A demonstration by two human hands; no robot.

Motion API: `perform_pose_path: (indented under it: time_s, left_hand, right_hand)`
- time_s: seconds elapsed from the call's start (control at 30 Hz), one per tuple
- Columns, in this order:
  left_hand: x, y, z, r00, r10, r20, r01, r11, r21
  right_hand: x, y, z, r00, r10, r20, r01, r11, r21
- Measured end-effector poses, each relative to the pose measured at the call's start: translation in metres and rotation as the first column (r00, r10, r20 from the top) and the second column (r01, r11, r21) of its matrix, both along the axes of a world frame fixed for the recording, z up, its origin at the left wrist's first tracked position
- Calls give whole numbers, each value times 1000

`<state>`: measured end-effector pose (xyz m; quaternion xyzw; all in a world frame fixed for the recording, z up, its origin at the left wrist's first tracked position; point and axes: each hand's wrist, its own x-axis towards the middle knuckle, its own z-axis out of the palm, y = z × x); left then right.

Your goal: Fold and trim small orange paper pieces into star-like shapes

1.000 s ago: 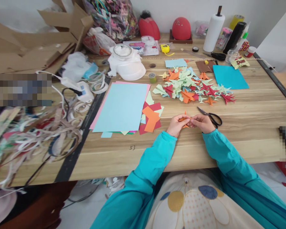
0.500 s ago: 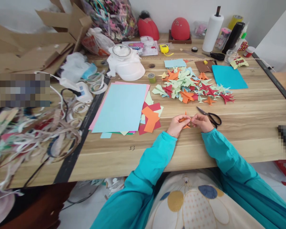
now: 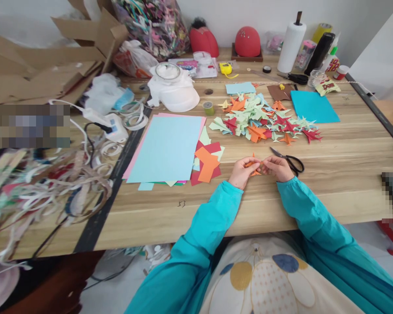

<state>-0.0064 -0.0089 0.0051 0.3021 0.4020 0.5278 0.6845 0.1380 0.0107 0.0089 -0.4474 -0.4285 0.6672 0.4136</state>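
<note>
A small folded orange paper piece is pinched between both hands just above the wooden table. My left hand grips its left side with closed fingers. My right hand holds the right side, fingers curled. Black-handled scissors lie touching the far side of my right hand. Beyond them spreads a pile of folded paper shapes in green, orange and red.
A stack of coloured sheets with small orange and red squares lies to the left. A blue sheet sits at the back right. Paper strips, cardboard, a paper roll and jars crowd the left and back.
Both hands stay on the orange piece with only slight finger movement; the view has shifted a little.
</note>
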Motion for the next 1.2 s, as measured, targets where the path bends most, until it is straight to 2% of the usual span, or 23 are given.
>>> perform_pose_path:
  time_s: [0.23,0.47,0.7,1.07,1.2]
  left_hand:
    - [0,0,0,992,60,-108,-50,995,86]
    - [0,-3,4,973,80,-218,-49,988,147]
    - [1,-3,3,973,102,-206,-71,986,152]
    - [2,-3,3,989,40,-140,-16,986,166]
    - [1,-3,3,986,73,-152,-43,980,192]
  right_hand:
    - [2,0,4,998,-49,-44,48,999,-6]
    - [0,-2,5,998,-26,56,22,998,64]
    - [-1,-2,6,999,-20,27,19,999,38]
    - [-1,-1,2,995,-98,8,98,995,-12]
    - [1,1,1,989,-145,-1,145,989,-14]
